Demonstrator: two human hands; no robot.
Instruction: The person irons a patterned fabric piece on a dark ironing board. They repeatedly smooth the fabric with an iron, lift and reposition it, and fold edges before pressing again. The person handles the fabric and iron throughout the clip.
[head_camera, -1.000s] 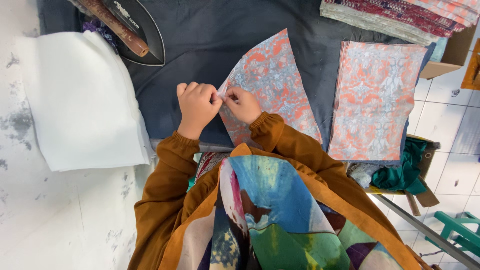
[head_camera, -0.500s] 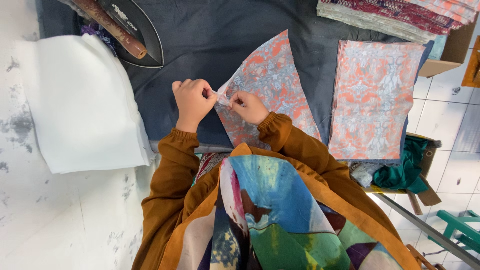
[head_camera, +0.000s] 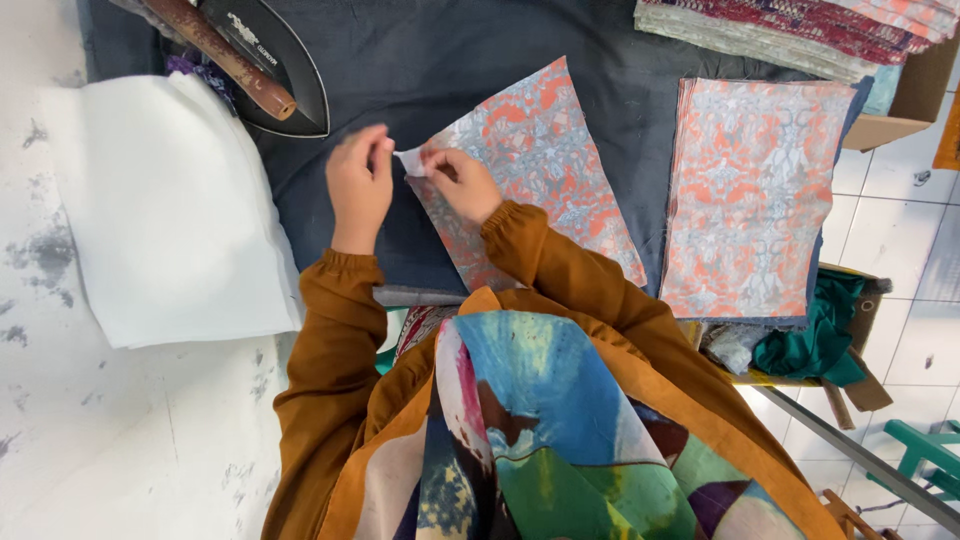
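1. Both hands are a bit higher on the desk (head_camera: 420, 60) than a second ago, and they have pulled apart. A small white corner now shows between them, where before there was only a tight pinch.
2. The left hand (head_camera: 358, 185) pinches that white layer (head_camera: 409, 160) with its fingers. The right hand (head_camera: 462, 186) pinches the corner of the orange and grey cloth piece (head_camera: 530, 170) just beside it.
3. The cloth piece lies flat on the dark desk cover, in front of the person, with only that one corner lifted.
4. It looks like the step in hand is peeling the white backing off the cloth, and it has just begun.
5. The next move likely calls for a slow, even pull while the right hand holds the cloth down.
6. An iron (head_camera: 262, 62) rests at the top left. A white stack (head_camera: 160, 210) lies on the left, and a pile of matching cloth (head_camera: 750, 190) lies on the right.
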